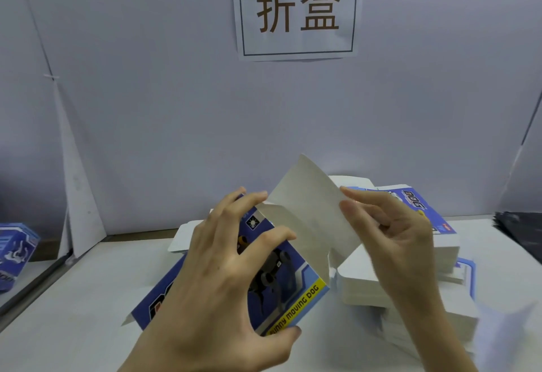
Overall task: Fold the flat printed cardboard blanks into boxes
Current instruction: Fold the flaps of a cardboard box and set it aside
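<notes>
Mid-fold on one blue printed box blank [281, 278], held up over the table's [88, 283] middle, just in front of the stacks. Left hand [223, 269] grips the printed panel w/ "FUNNY MOVING DOG" on it: fingers spread over the face, thumb hooked under the near corner. Right hand [390, 231] pinches the edge of the grey unprinted flap [311, 204] btwn thumb and fingertips; flap stands up and tilts away. To do this step well, I'd judge: keep the left hand steady as an anchor, swing the flap over along its scored crease rather than bending mid-panel, and square the corner before tucking. Stack of flat blanks [404, 257] sits toward the table's right side; a finished blue box [16, 251] near the left edge. Sign w/ two characters [297, 9] on the back wall.
</notes>
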